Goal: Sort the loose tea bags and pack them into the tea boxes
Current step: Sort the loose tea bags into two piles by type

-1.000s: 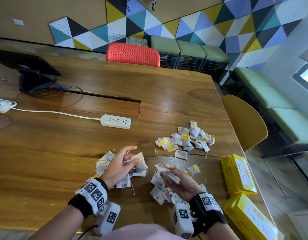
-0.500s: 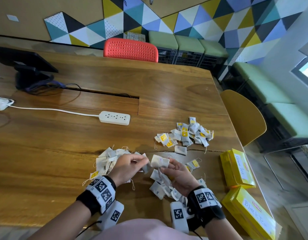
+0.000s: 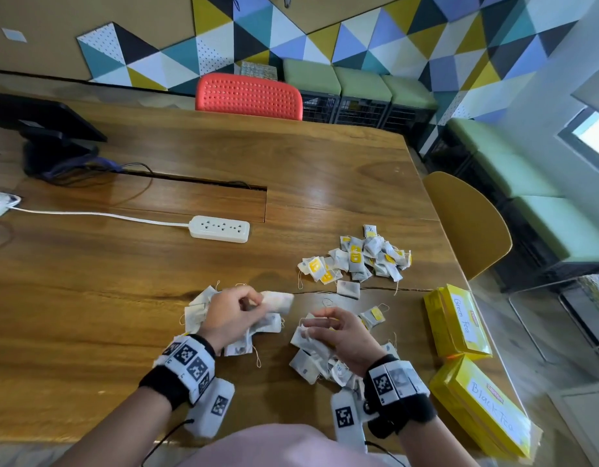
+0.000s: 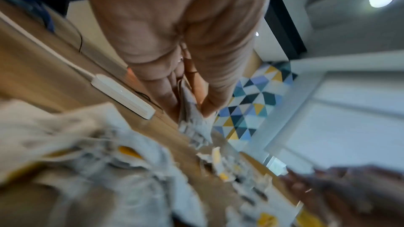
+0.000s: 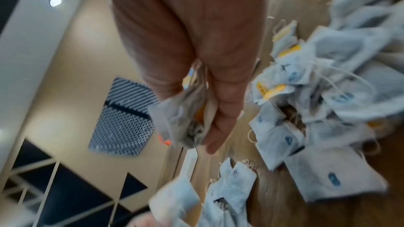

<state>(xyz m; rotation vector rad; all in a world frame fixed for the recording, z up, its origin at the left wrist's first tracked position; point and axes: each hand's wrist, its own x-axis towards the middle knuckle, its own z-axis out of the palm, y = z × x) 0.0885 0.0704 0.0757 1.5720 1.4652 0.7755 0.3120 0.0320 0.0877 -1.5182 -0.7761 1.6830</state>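
My left hand point(image 3: 254, 303) pinches a pale tea bag point(image 3: 279, 299) just above the left pile of tea bags point(image 3: 197, 310); the left wrist view shows that tea bag point(image 4: 191, 115) between the fingertips point(image 4: 207, 108) of my left hand point(image 4: 192, 108). My right hand point(image 3: 320, 323) holds a crumpled tea bag point(image 3: 303, 333) over the near pile point(image 3: 308, 364). The right wrist view shows this tea bag point(image 5: 181, 120) gripped by my right hand point(image 5: 196, 127). A third pile with yellow tags point(image 3: 358, 261) lies farther back. Two yellow boxes, Green Tea point(image 3: 456, 321) and Black Tea point(image 3: 486, 412), sit at the right.
The wooden table point(image 3: 122, 298) carries a white power strip point(image 3: 220, 227) with its cable running left and a black monitor stand point(image 3: 52, 143) at the far left. A red chair point(image 3: 249, 96) stands behind, a yellow chair point(image 3: 470, 224) at the right edge.
Half a second ago both hands met over one tea bag. Now they have parted: the left hand keeps that bag and the right hand has drawn back over the near pile.
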